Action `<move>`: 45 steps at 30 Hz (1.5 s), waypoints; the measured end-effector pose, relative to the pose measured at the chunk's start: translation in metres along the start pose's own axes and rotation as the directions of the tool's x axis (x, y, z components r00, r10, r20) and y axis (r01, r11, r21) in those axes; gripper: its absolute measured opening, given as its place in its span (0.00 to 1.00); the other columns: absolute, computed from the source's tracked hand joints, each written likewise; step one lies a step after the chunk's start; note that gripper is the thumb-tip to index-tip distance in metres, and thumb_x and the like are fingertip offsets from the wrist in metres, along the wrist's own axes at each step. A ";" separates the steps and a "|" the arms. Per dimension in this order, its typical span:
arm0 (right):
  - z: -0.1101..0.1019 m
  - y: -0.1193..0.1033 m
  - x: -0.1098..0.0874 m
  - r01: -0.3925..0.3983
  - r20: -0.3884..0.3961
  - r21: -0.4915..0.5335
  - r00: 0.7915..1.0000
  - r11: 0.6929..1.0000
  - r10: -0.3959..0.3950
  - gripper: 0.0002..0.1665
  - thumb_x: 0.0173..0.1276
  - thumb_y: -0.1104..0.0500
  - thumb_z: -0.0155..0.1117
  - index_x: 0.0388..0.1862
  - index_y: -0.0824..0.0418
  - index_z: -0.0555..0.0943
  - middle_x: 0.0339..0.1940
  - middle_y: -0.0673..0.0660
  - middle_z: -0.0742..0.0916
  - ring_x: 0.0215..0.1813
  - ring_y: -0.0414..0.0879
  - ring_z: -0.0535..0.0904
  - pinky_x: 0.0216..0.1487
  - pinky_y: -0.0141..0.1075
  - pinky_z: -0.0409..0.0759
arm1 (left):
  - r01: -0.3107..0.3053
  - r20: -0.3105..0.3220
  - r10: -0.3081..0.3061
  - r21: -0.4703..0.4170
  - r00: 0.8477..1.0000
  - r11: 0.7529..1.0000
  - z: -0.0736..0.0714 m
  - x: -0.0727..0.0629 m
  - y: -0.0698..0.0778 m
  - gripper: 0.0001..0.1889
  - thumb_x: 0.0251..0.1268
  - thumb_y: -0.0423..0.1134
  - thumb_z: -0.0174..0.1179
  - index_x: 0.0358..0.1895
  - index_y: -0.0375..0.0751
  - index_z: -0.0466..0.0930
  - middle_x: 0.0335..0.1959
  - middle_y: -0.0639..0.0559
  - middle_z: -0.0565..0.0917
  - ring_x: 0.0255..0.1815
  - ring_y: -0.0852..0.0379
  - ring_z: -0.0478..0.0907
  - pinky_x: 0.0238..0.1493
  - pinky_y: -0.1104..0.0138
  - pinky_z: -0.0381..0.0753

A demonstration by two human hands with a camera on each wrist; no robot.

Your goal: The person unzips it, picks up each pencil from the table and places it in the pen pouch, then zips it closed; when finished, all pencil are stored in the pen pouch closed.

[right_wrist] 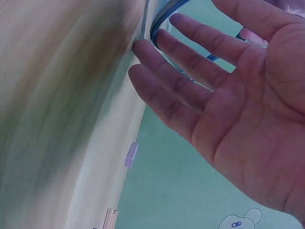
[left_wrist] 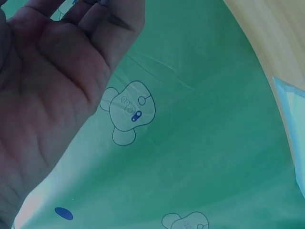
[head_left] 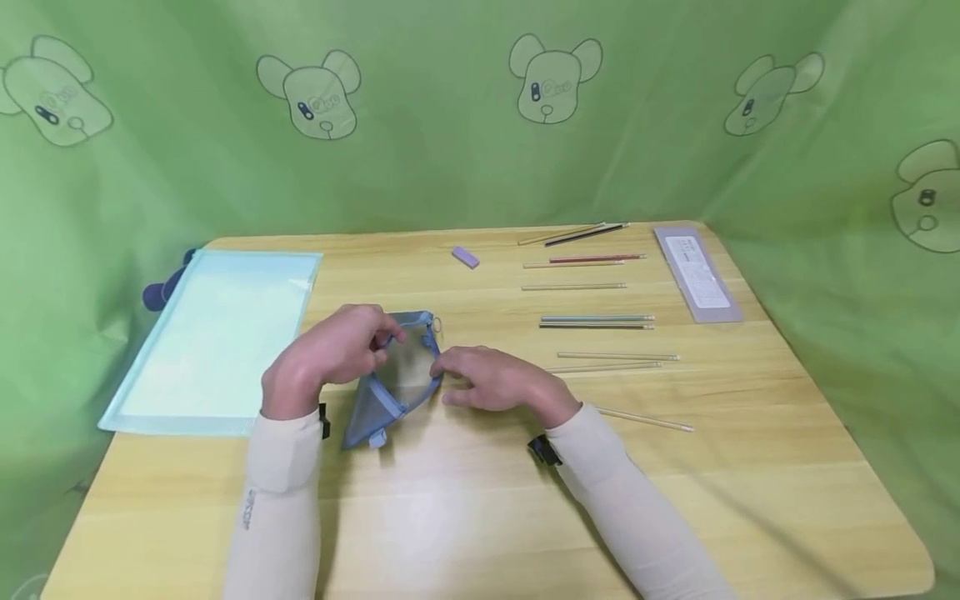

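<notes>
A blue mesh zipper pouch (head_left: 375, 408) stands with its mouth spread near the middle of the table. My left hand (head_left: 341, 342) grips the pouch's left edge with curled fingers. In the left wrist view that hand (left_wrist: 52, 71) shows mostly its palm, and its fingertips are out of sight. On the opposite side, my right hand (head_left: 491, 379) touches the zipper edge with its fingertips. The right wrist view shows that hand (right_wrist: 228, 90) with fingers extended beside the blue zipper rim (right_wrist: 162, 19).
A pale blue mesh folder (head_left: 217, 333) lies at the left, beside a dark blue object (head_left: 155, 296). A purple eraser (head_left: 465, 257) rests farther back. Several pencils (head_left: 596, 318) are spread on the right, near a grey labelled packet (head_left: 699, 275). Green curtains surround the table.
</notes>
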State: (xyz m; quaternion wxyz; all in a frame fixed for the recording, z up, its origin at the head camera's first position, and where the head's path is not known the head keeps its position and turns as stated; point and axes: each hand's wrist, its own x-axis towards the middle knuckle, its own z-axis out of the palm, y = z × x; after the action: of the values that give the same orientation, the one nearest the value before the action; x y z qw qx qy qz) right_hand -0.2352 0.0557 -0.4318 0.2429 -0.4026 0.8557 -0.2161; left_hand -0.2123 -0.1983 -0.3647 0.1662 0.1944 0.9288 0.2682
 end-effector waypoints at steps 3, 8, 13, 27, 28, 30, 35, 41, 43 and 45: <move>0.000 -0.001 0.002 -0.001 0.008 0.005 1.000 1.000 0.001 0.26 0.81 0.54 0.64 0.73 0.60 0.78 0.75 0.59 0.82 0.78 0.56 0.76 0.82 0.53 0.72 | 0.002 0.014 -0.002 0.002 1.000 1.000 0.001 0.001 0.001 0.21 0.67 0.22 0.59 0.61 0.32 0.87 0.25 0.53 0.73 0.28 0.58 0.69 0.36 0.66 0.74; 0.000 -0.003 0.004 0.033 -0.006 0.026 0.999 0.999 -0.033 0.25 0.81 0.54 0.64 0.72 0.60 0.79 0.73 0.59 0.84 0.78 0.56 0.77 0.82 0.52 0.72 | -0.004 0.026 0.004 0.011 1.000 1.000 0.001 0.002 -0.001 0.21 0.66 0.21 0.58 0.60 0.32 0.87 0.26 0.52 0.74 0.27 0.59 0.70 0.34 0.67 0.73; -0.006 0.006 -0.008 0.071 -0.117 0.118 0.992 0.991 -0.057 0.23 0.79 0.58 0.66 0.69 0.64 0.80 0.67 0.62 0.87 0.69 0.58 0.84 0.73 0.51 0.81 | -0.006 0.036 0.005 0.011 0.999 1.000 0.002 0.004 -0.001 0.21 0.65 0.21 0.57 0.60 0.31 0.87 0.26 0.52 0.74 0.28 0.59 0.69 0.36 0.67 0.73; -0.013 0.070 -0.125 -0.088 -0.375 0.258 0.909 0.962 0.184 0.17 0.76 0.64 0.70 0.61 0.65 0.84 0.57 0.63 0.90 0.58 0.57 0.88 0.61 0.46 0.88 | -0.003 0.036 0.003 0.000 0.999 1.000 -0.002 0.005 -0.003 0.23 0.64 0.21 0.54 0.61 0.33 0.87 0.27 0.51 0.71 0.27 0.58 0.67 0.36 0.65 0.71; -0.013 0.071 -0.131 -0.094 -0.384 0.241 0.905 0.966 0.184 0.17 0.75 0.64 0.70 0.61 0.65 0.84 0.57 0.63 0.91 0.57 0.57 0.88 0.61 0.46 0.89 | -0.002 0.035 0.002 -0.001 0.999 1.000 -0.002 0.004 -0.004 0.23 0.64 0.21 0.54 0.61 0.33 0.87 0.28 0.50 0.72 0.28 0.58 0.67 0.36 0.65 0.71; -0.014 0.073 -0.142 -0.108 -0.393 0.219 0.900 0.970 0.189 0.18 0.73 0.65 0.72 0.61 0.65 0.85 0.57 0.63 0.91 0.57 0.58 0.88 0.60 0.46 0.89 | -0.002 0.034 0.003 -0.006 0.999 1.000 0.000 0.004 -0.005 0.23 0.65 0.21 0.54 0.61 0.33 0.87 0.28 0.50 0.71 0.28 0.58 0.67 0.36 0.65 0.71; -0.014 0.079 -0.163 -0.139 -0.378 0.187 0.903 0.972 0.202 0.19 0.70 0.67 0.75 0.59 0.65 0.85 0.56 0.62 0.91 0.57 0.58 0.88 0.59 0.48 0.89 | -0.007 0.032 0.007 -0.005 0.999 1.000 0.001 0.005 -0.005 0.23 0.65 0.21 0.54 0.61 0.33 0.87 0.27 0.51 0.71 0.28 0.58 0.67 0.35 0.66 0.70; -0.009 0.084 -0.177 -0.177 -0.328 0.168 0.918 0.970 0.225 0.16 0.68 0.66 0.76 0.54 0.62 0.86 0.50 0.56 0.91 0.54 0.52 0.88 0.58 0.42 0.89 | 0.000 0.030 0.000 -0.005 1.000 1.000 0.001 0.005 -0.004 0.22 0.67 0.21 0.54 0.60 0.34 0.88 0.30 0.49 0.74 0.28 0.58 0.67 0.35 0.65 0.71; -0.006 0.086 -0.180 -0.194 -0.309 0.172 0.920 0.966 0.240 0.16 0.68 0.66 0.76 0.53 0.60 0.86 0.50 0.54 0.91 0.54 0.50 0.88 0.59 0.40 0.89 | 0.005 0.032 -0.005 -0.012 0.999 1.000 0.002 0.005 -0.004 0.22 0.67 0.22 0.54 0.60 0.34 0.88 0.30 0.49 0.74 0.28 0.58 0.67 0.35 0.65 0.70; -0.004 0.089 -0.181 -0.209 -0.295 0.171 0.922 0.963 0.253 0.16 0.67 0.65 0.77 0.53 0.60 0.86 0.50 0.54 0.91 0.55 0.50 0.88 0.60 0.40 0.88 | 0.010 0.034 -0.009 -0.020 0.999 1.000 0.002 0.005 -0.004 0.21 0.68 0.22 0.55 0.61 0.34 0.88 0.30 0.49 0.74 0.28 0.58 0.66 0.34 0.65 0.70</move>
State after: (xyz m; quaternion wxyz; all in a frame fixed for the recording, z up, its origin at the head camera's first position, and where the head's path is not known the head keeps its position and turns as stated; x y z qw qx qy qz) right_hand -0.1886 0.2523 -0.4355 0.1545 -0.2417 0.9081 -0.3051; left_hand -0.2165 -0.1981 -0.3694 0.1852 0.1928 0.9239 0.2736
